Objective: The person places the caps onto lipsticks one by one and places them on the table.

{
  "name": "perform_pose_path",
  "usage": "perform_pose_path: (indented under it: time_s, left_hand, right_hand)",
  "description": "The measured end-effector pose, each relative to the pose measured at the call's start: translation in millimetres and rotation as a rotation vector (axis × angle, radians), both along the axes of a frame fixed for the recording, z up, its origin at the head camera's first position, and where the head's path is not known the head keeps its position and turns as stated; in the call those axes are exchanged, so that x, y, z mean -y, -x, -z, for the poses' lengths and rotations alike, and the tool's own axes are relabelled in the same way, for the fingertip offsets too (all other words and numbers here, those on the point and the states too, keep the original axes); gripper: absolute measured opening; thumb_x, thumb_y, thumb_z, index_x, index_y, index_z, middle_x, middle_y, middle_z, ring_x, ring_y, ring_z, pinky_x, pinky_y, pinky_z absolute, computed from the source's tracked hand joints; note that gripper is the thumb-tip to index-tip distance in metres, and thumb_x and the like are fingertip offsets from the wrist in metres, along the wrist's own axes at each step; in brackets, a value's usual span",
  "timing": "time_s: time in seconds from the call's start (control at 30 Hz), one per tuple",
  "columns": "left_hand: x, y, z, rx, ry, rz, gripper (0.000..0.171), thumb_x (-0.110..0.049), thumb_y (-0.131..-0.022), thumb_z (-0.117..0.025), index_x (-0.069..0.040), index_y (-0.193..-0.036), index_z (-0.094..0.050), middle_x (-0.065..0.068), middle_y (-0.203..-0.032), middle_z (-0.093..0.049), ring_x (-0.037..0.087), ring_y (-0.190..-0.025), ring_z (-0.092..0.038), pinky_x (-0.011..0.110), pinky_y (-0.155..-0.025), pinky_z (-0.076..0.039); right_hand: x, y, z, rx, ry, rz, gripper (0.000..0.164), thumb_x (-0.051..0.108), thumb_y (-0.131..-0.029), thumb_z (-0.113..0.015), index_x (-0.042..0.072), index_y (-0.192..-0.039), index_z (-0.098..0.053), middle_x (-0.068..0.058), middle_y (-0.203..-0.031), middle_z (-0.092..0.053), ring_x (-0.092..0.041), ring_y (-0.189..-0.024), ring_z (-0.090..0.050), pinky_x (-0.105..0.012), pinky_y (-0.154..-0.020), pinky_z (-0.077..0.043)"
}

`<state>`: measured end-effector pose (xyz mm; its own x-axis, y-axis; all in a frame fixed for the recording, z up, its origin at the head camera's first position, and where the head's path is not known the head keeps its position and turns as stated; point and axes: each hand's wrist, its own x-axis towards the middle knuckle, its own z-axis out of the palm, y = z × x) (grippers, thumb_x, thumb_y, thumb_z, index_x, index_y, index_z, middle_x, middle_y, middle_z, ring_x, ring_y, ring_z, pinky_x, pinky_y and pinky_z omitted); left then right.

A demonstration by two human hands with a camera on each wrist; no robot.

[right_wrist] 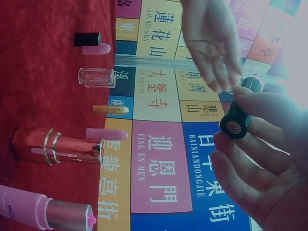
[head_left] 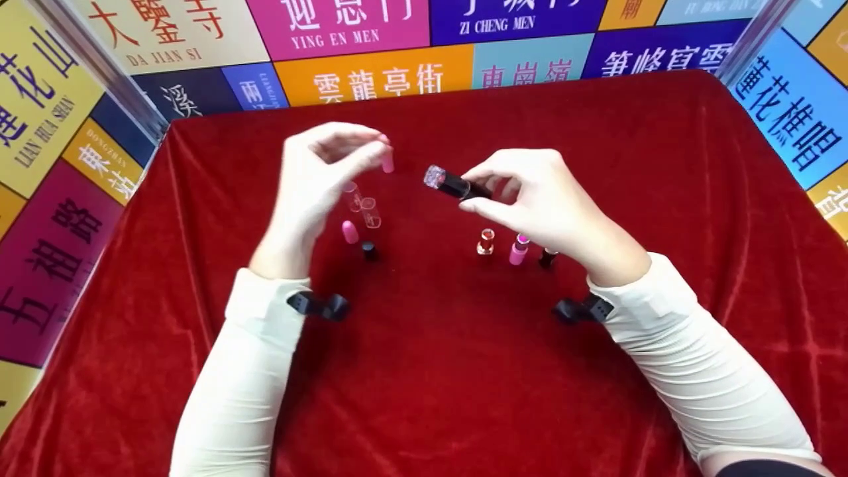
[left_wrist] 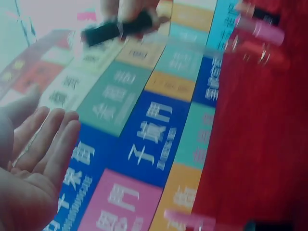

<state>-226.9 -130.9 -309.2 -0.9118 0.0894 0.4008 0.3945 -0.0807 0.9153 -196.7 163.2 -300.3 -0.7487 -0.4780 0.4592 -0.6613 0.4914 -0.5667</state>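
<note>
My right hand [head_left: 530,192] pinches a closed black lipstick tube [head_left: 457,185] with a glittery end, held tilted above the cloth. Its round black base faces the right wrist view. My left hand [head_left: 324,165] is raised to its left, fingers loosely extended; the right wrist view shows nothing in it. Behind its fingertips in the head view stands a pink cap [head_left: 388,161]. Nearer are clear caps [head_left: 371,213], another pink cap [head_left: 350,232] and a black cap [head_left: 369,250]. Below my right hand stand uncapped lipsticks: red-and-gold [head_left: 485,242], pink [head_left: 519,250] and a partly hidden black one [head_left: 547,258].
Red velvet cloth [head_left: 450,371] covers the table. Panels [head_left: 371,73] with printed characters stand along its back and sides. A gold cap [right_wrist: 110,109] shows among the others in the right wrist view. Dark camera mounts [head_left: 321,305] sit on both wrists.
</note>
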Motion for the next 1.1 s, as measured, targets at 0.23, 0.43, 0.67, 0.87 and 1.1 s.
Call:
perform_pose_path:
  time_s: [0.23,0.43,0.67,0.87,1.1]
  left_hand:
    - [36.3,30.2,30.2,0.078,0.033,-0.188,0.022,-0.002,-0.089,-0.085,0.004,-0.11,-0.08,0.003,-0.097,-0.081,0.019,-0.092,-0.075,0.028,-0.083,-0.059]
    - [58.8,48.2,63.9,0.251,0.164,-0.159,0.037,0.006,-0.092,-0.079,0.011,-0.128,-0.071,0.019,-0.119,-0.077,0.021,-0.11,-0.075,0.028,-0.098,-0.057]
    - [71.3,56.8,90.1,0.403,0.344,0.001,0.05,0.011,-0.094,-0.073,0.011,-0.142,-0.061,0.03,-0.137,-0.066,0.033,-0.126,-0.068,0.028,-0.103,-0.055]
    - [69.5,59.3,102.1,0.384,0.384,0.022,0.045,0.009,-0.091,-0.078,0.011,-0.134,-0.067,0.029,-0.133,-0.069,0.026,-0.118,-0.071,0.024,-0.096,-0.057]
    - [64.5,61.9,109.2,0.311,0.399,-0.03,0.039,0.007,-0.088,-0.083,0.011,-0.126,-0.072,0.028,-0.12,-0.074,0.009,-0.096,-0.073,0.021,-0.087,-0.058]
  right_hand:
    - [-2.8,1.6,0.5,0.005,0.059,0.037,0.025,0.015,-0.087,-0.091,0.014,-0.11,-0.084,0.003,-0.094,-0.077,-0.009,-0.078,-0.067,-0.022,-0.068,-0.055]
    - [-3.6,1.8,-0.8,0.013,0.06,0.043,0.024,0.016,-0.087,-0.091,0.015,-0.11,-0.084,0.002,-0.094,-0.077,-0.009,-0.077,-0.066,-0.023,-0.068,-0.055]
    - [-4.7,1.7,-4.6,0.023,0.063,0.066,0.022,0.016,-0.089,-0.09,0.017,-0.11,-0.085,0.002,-0.092,-0.076,-0.01,-0.075,-0.066,-0.023,-0.068,-0.054]
    - [-4.7,2.6,-3.3,0.032,0.061,0.062,0.023,0.016,-0.089,-0.09,0.016,-0.111,-0.084,0.002,-0.093,-0.077,-0.01,-0.076,-0.067,-0.021,-0.069,-0.055]
    - [-5.9,2.9,-3.2,0.033,0.066,0.057,0.023,0.016,-0.088,-0.09,0.015,-0.111,-0.084,0.002,-0.094,-0.077,-0.01,-0.077,-0.067,-0.023,-0.069,-0.056]
